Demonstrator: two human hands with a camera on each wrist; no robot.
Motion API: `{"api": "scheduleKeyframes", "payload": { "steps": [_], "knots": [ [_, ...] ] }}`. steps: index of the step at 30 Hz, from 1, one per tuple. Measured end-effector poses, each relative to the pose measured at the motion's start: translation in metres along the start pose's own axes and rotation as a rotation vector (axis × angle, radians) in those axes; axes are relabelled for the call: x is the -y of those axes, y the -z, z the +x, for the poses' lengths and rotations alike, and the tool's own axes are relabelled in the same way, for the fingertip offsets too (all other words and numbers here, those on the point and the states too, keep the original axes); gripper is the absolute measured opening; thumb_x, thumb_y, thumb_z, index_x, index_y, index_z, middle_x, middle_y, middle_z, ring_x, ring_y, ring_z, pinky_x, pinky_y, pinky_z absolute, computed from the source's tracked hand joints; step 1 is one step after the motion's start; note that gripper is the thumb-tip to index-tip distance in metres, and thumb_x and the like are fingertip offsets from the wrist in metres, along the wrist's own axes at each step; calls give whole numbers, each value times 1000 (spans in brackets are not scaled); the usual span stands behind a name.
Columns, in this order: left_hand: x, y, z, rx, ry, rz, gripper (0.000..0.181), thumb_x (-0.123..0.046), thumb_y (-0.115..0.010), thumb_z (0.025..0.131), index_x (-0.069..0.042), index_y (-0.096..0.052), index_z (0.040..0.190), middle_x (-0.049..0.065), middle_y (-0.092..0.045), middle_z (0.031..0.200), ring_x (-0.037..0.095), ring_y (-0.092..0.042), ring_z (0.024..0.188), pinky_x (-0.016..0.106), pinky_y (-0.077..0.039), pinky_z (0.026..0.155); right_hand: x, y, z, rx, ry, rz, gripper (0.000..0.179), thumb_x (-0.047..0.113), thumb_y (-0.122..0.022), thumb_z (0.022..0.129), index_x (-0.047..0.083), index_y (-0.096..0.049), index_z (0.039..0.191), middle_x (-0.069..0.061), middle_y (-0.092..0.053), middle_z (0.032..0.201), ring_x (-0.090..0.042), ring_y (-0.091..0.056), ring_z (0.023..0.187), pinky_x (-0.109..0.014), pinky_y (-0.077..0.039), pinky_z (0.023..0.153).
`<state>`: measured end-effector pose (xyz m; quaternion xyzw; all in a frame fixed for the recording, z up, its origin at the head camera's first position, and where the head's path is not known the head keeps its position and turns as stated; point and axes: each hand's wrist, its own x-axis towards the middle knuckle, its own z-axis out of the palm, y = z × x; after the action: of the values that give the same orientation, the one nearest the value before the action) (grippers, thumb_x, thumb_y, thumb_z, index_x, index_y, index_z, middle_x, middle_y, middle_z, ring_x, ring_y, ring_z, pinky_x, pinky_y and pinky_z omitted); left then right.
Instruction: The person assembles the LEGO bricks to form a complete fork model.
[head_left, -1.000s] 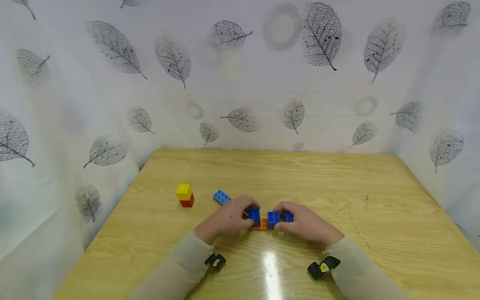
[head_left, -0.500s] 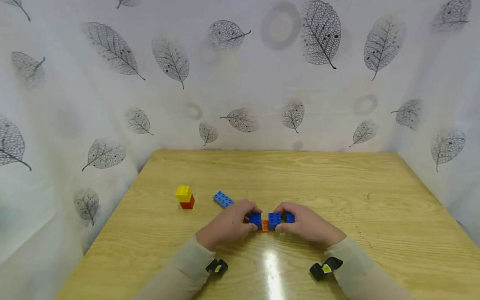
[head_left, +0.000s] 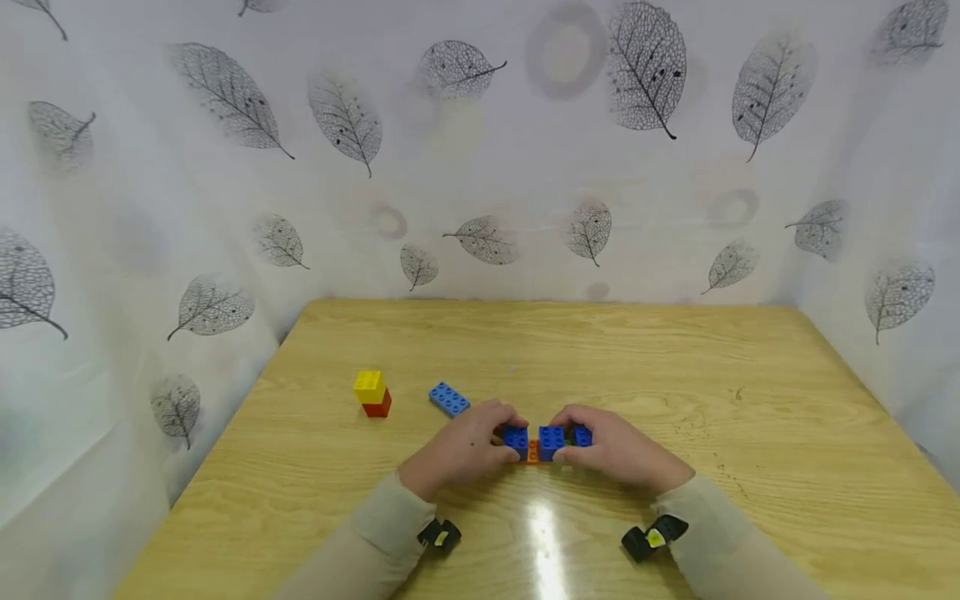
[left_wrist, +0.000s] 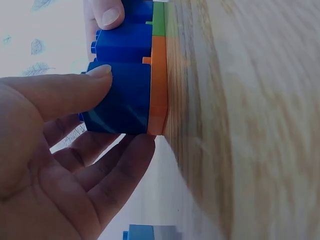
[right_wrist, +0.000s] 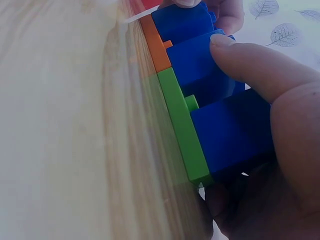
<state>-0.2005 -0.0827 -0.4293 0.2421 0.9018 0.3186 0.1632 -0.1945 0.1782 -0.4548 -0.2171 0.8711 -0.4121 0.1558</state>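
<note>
Pale cloth (head_left: 510, 167) hangs around the back and sides, with big dark leaves (head_left: 648, 75) printed on it. In front of it is a yellowish wood table (head_left: 637, 350), with a bright white shine (head_left: 545, 550) on the part close to the person. Near the middle of the table, between the two hands, a row of blocks (head_left: 533, 451) sits flat on the wood.

At the bottom of the row, a thin orange brick (left_wrist: 158, 85) touches a thin green brick (right_wrist: 182, 130), end to end. Three blue blocks stand on top, with small gaps between them. The left blue block (left_wrist: 122, 97) is on the orange brick. The middle blue block (head_left: 551, 443) sits over the spot where orange meets green. The right blue block (right_wrist: 232, 132) is on the green brick.

The left hand (head_left: 465, 446) pinches the left blue block, thumb in front and fingers bent behind. The right hand (head_left: 615, 446) holds the middle blue block, with its thumb pressed on the front. Some of its fingers are hidden.

Just past the left hand lies a flat light blue brick (head_left: 449, 399). Farther left, a yellow block (head_left: 369, 386) sits on a red block (head_left: 378, 407). Both arms have light sleeves (head_left: 352, 546), and a small black gadget (head_left: 440, 536) is on each wrist.
</note>
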Motion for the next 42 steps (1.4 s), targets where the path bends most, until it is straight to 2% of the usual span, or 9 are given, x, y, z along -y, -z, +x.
{"api": "scheduleKeyframes", "payload": {
  "steps": [5, 10, 15, 20, 32, 42],
  "knots": [
    [7, 0, 1, 25, -6, -95, 35, -24, -75, 94, -20, -66, 127, -10, -61, 116, 5, -58, 100, 31, -51, 88, -1, 0, 0, 3, 3, -1, 33, 44, -73, 93, 27, -64, 120, 5, -64, 113, -19, -58, 97, -39, -48, 83],
    [12, -1, 1, 11, -5, -163, 40, -27, -73, 95, -21, -61, 133, -9, -60, 126, 7, -59, 105, 34, -52, 91, -2, -1, 1, 0, 14, -2, 36, 45, -72, 93, 28, -63, 124, 6, -64, 115, -18, -59, 100, -41, -49, 85],
    [14, -3, -1, -5, -5, -182, 31, -30, -71, 97, -22, -63, 125, -10, -62, 119, 7, -60, 104, 35, -53, 91, -4, -4, 1, -7, 14, 13, 40, 46, -73, 92, 31, -61, 127, 8, -63, 118, -17, -59, 104, -44, -48, 91],
    [15, -2, -1, -1, 14, -194, 26, -30, -72, 96, -22, -65, 120, -12, -62, 115, 7, -60, 103, 35, -52, 89, -5, -4, 1, -2, 15, 26, 38, 46, -71, 93, 29, -62, 126, 7, -64, 115, -18, -59, 100, -44, -48, 88],
    [10, 0, 3, 2, 35, -165, 26, -30, -74, 95, -23, -65, 119, -13, -63, 114, 6, -59, 102, 35, -52, 89, -2, 0, 1, 17, 35, 32, 31, 42, -70, 96, 28, -62, 122, 8, -64, 111, -18, -59, 97, -41, -48, 84],
    [12, 0, 2, -22, -5, -80, 31, -32, -75, 94, -24, -66, 123, -16, -64, 111, 3, -60, 100, 34, -52, 88, 0, 2, 0, 16, 34, 45, 32, 41, -71, 95, 25, -62, 122, 5, -63, 112, -19, -59, 97, -41, -49, 84]
  ]
}}
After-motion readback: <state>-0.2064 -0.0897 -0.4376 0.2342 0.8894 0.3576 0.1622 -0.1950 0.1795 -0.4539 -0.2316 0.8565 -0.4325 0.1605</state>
